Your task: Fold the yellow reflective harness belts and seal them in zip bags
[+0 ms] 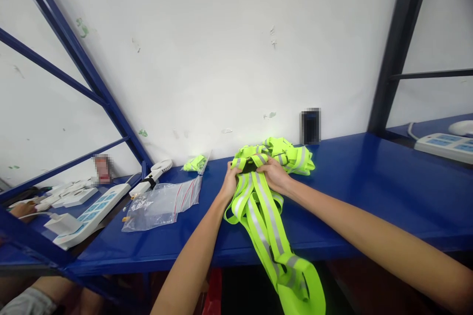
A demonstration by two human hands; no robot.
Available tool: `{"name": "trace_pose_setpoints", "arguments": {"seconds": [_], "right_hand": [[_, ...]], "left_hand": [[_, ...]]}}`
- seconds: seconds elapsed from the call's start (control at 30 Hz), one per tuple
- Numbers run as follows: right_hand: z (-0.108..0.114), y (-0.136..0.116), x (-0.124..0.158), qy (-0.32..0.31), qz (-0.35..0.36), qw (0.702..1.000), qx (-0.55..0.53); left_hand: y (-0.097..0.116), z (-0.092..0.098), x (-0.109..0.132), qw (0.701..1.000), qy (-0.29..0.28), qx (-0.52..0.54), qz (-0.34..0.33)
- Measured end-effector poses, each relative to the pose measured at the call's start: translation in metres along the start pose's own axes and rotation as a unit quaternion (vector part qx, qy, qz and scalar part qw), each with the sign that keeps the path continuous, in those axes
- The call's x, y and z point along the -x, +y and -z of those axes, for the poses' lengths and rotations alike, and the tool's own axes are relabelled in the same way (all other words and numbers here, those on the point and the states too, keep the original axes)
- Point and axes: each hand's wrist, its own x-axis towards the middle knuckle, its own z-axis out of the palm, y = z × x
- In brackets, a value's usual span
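A neon-yellow reflective strap vest [268, 206] with silver stripes hangs between my hands, and its long straps trail over the table's front edge. My left hand [231, 180] grips its top on the left. On the right, my right hand [276, 175] pinches the same top part, with the fingers partly hidden by the straps. A black patch shows between the two hands. Just behind them lies a loose heap of similar neon reflective straps [295, 157]. Further left, a folded neon bundle [195, 163] sits in clear plastic near the wall.
Clear zip bags [162, 204] lie on the blue table [354, 192] to the left, beside a white handheld fan [153, 177] and a power strip [92, 214]. A dark blurred-out object [310, 127] stands against the wall. Another person's hand [22, 208] shows at far left.
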Motion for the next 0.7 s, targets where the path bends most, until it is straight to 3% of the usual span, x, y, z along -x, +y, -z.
{"name": "trace_pose_setpoints", "arguments": {"seconds": [0.27, 0.47, 0.57, 0.7], "right_hand": [[-0.004, -0.005, 0.003, 0.024, -0.020, 0.999, -0.014], [-0.009, -0.013, 0.015, -0.084, 0.006, 0.996, 0.036], [-0.010, -0.012, 0.015, -0.071, 0.001, 0.996, 0.047], [-0.012, -0.016, 0.012, -0.035, 0.000, 0.999, 0.017]], "left_hand": [[0.007, -0.004, 0.003, 0.999, 0.022, -0.023, -0.016], [-0.002, 0.003, -0.002, 0.998, 0.005, -0.054, -0.027], [-0.003, 0.003, -0.001, 0.998, 0.024, -0.037, -0.034], [-0.004, 0.000, 0.002, 0.999, 0.003, 0.023, 0.027]]}}
